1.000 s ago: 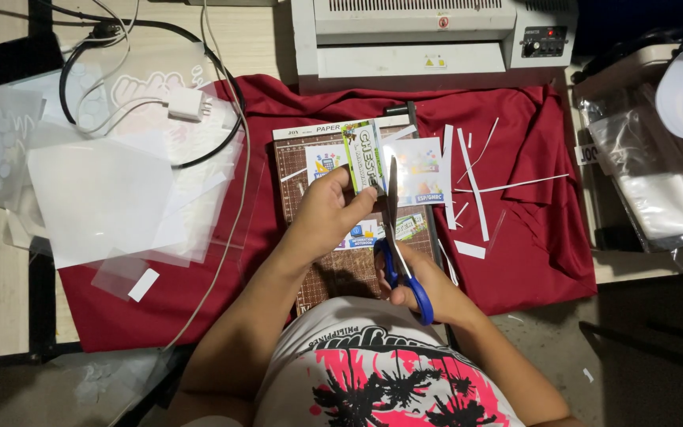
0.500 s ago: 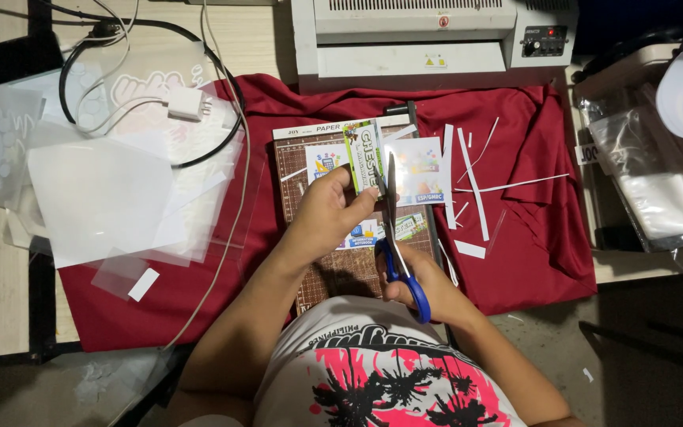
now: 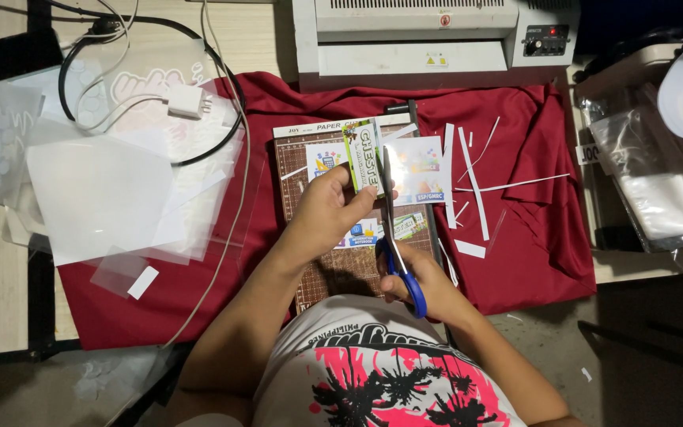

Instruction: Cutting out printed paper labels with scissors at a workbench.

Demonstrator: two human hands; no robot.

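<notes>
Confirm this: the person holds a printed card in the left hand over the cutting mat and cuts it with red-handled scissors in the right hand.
One detail is wrong: the scissors have blue handles, not red, as the head view shows. The rest holds: the left hand holds the printed card over the cutting mat, and the right hand works the scissors along it.

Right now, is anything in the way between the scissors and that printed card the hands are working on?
Nothing visible. The right hand holds the blue-handled scissors, and the blades already meet the printed card, which the left hand holds above the cutting mat.
</notes>
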